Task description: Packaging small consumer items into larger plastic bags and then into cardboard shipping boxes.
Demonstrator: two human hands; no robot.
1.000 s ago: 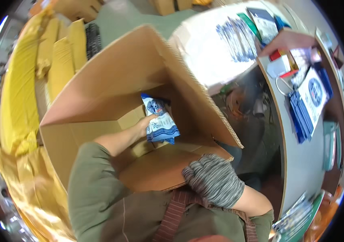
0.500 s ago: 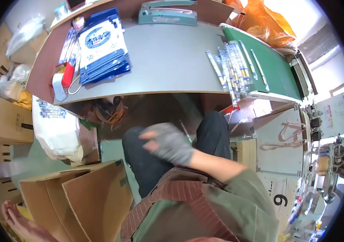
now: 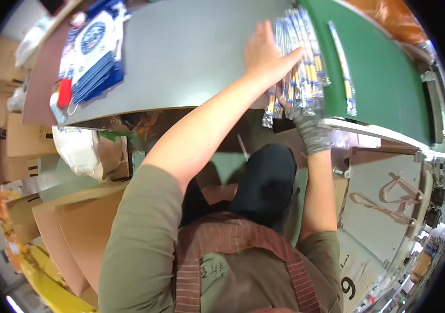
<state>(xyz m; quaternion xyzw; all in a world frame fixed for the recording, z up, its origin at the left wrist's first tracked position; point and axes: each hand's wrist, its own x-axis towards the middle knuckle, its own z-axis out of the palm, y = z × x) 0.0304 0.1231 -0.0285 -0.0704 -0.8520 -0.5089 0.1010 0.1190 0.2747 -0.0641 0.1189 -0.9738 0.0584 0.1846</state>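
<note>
At the far right edge of the grey table (image 3: 181, 57) lies a pile of slim stick packets (image 3: 306, 73), clear-wrapped with blue print and pale yellow inside. My bare left hand (image 3: 265, 56) is at the pile's left side, fingers spread and thumb stretched across the packets. My right hand (image 3: 308, 128), in a grey knit glove, is at the pile's near end, by the table edge. Its fingers are partly hidden by the packets and blurred, so their grip does not show. One single packet (image 3: 343, 68) lies apart on the green belt (image 3: 384, 88).
Blue-and-white printed bags (image 3: 94, 57) are stacked on the table's left, beside a small red box (image 3: 64, 93). An open cardboard box (image 3: 81, 224) stands low at my left. A grey cabinet panel (image 3: 379, 182) is below the belt at my right.
Both hands have come to the packets: the gloved right hand from above my lap, the left from the lower left. The view has shifted right. Loose packets at the pile are closer together.
</note>
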